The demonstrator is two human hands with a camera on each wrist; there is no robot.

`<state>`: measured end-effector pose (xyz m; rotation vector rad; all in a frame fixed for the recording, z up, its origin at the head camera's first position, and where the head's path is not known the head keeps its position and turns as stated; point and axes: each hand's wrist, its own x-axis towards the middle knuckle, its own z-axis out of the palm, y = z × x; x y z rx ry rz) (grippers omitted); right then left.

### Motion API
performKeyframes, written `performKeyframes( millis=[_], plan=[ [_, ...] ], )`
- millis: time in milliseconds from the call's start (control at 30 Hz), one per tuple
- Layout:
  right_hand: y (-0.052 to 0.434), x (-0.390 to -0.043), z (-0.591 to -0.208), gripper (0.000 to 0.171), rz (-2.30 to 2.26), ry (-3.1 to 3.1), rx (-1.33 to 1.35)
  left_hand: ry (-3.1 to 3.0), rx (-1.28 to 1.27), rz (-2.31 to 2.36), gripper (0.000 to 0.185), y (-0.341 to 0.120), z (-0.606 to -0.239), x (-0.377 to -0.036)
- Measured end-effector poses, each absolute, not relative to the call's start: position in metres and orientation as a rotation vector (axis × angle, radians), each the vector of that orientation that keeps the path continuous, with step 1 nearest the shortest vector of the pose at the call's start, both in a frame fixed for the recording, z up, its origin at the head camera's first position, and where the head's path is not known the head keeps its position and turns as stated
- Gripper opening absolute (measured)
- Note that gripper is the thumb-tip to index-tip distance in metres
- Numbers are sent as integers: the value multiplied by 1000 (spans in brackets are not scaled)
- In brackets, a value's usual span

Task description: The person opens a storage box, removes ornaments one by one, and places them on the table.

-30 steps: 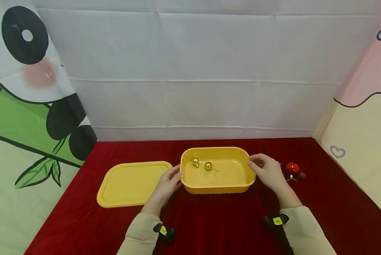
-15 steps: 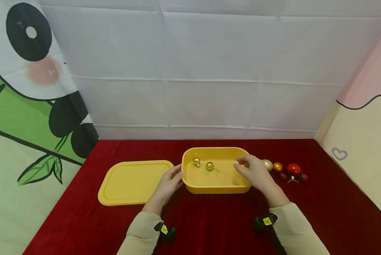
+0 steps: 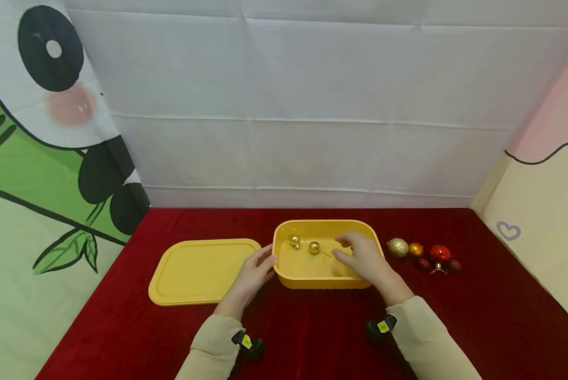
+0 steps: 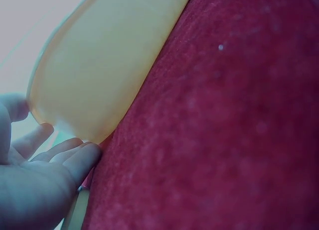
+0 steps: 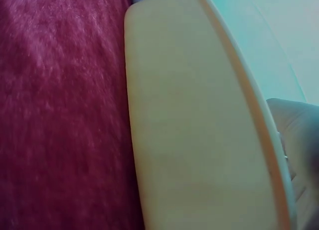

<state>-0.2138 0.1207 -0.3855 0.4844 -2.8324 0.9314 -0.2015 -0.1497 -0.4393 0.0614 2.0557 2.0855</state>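
My left hand (image 3: 254, 268) holds the left end of a yellow plastic box (image 3: 307, 284), thumb at the rim and fingers along the outer end wall, as the left wrist view also shows. Over the right half of the box reaches my right hand (image 3: 362, 257), thumb and forefinger spread apart with nothing between them. Inside the box, left of that hand, lie a small gold Christmas bauble (image 3: 314, 247) with a string and another gold bauble (image 3: 295, 239). In the right wrist view the box wall (image 5: 194, 110) hides most of the right hand (image 5: 299, 140).
A flat yellow lid (image 3: 200, 272) lies left of the box. To its right sit a glittery gold bauble (image 3: 398, 247), an orange-gold bauble (image 3: 415, 249), a bright red bauble (image 3: 439, 253) and dark red ones (image 3: 453, 265). A red cloth (image 3: 307, 332) covers the table.
My right hand has left the box's right rim and moved left over its inside, uncovering the baubles at the right. The left hand stays at the box's left end.
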Motion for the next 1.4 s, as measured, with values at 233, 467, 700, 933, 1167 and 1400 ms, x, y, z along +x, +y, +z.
performKeyframes(
  millis=[233, 467, 700, 933, 1167, 1400],
  plan=[
    [112, -217, -385, 38, 915, -2889, 491, 2060, 69, 2082, 49, -149, -438, -201],
    [103, -223, -385, 38, 889, -2912, 533, 2051, 57, 2087, 49, -150, -437, -202],
    [93, -229, -384, 40, 882, -2942, 544, 2049, 63, 2079, 49, -150, -436, -201],
    [84, -235, -386, 39, 904, -2930, 596, 2047, 68, 2077, 49, -150, -436, -201],
    [82, -237, -393, 40, 965, -2958, 539, 2046, 66, 2070, 50, -148, -437, -202],
    [80, -243, -400, 41, 1016, -2976, 466, 2046, 54, 2079, 49, -147, -437, -203]
  ],
)
